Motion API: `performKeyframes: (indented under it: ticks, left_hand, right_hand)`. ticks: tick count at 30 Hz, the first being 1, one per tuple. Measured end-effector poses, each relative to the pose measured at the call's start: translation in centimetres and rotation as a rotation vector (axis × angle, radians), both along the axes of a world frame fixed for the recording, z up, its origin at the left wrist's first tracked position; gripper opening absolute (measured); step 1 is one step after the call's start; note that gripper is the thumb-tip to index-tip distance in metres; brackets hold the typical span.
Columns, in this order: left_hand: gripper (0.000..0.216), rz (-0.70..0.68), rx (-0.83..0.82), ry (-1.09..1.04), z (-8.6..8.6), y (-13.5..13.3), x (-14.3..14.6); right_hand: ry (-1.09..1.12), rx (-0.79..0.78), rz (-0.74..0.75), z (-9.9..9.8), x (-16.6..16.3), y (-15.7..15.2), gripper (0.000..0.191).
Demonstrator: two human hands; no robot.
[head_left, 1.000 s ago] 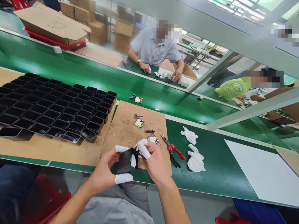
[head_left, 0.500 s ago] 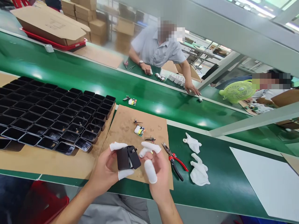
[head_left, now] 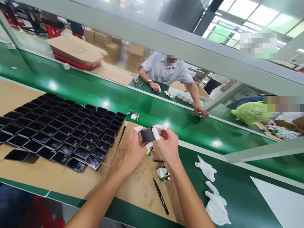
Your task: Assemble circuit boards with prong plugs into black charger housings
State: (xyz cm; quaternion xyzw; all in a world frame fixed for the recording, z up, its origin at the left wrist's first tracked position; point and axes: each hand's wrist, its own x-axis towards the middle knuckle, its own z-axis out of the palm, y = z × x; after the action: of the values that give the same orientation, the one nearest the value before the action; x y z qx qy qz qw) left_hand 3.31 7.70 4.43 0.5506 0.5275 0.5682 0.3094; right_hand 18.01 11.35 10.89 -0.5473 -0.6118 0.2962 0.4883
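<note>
My left hand (head_left: 133, 146), with white cots on its fingertips, grips the left side of a small black plastic case (head_left: 147, 135) held above the cardboard sheet. My right hand (head_left: 168, 144), also in white finger cots, is closed on the case's right side, which its fingers partly cover. Below the hands, a circuit board (head_left: 149, 151) with a yellow part shows partly. A second circuit board (head_left: 163, 175) with a white pad and wires lies nearer to me. Black tweezers (head_left: 161, 196) rest on the cardboard (head_left: 133, 193) between my forearms.
Rows of open black cases (head_left: 64, 129) stand at the left. White cloth gloves (head_left: 217, 204) lie right of my right arm. Another circuit board (head_left: 135, 116) sits on the green belt (head_left: 114, 103). Across it, a co-worker's hand (head_left: 201, 111) reaches over the belt. A green fan (head_left: 253, 112) stands right.
Both hands have moved forward with the case, and my right hand has closed on its right side. The tweezers have come into view; my right arm now mostly hides the pliers. The camera view has shifted.
</note>
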Motion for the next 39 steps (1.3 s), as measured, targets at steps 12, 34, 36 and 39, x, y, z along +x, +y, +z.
performKeyframes:
  ticks: [12, 34, 36, 39]
  left_hand:
    - [0.022, -0.006, -0.054, -0.13, -0.2, -1.4, 3.5]
    - [0.015, -0.311, 0.122, 0.253, -1.5, -13.0, 1.0]
    - [0.014, -0.353, 0.112, 0.281, -1.6, -14.2, 1.5]
    - [0.014, -0.408, 0.117, 0.292, -2.1, -16.2, 2.2]
  right_hand:
    - [-0.091, -0.052, 0.04, -0.5, -0.8, 14.7, 0.041]
    - [1.08, -0.231, -0.07, -2.0, -4.8, -21.8, 0.074]
    - [1.076, -0.261, -0.063, -2.5, -4.2, -22.4, 0.076]
    - [1.011, -0.335, -0.101, -3.7, -3.4, -23.0, 0.077]
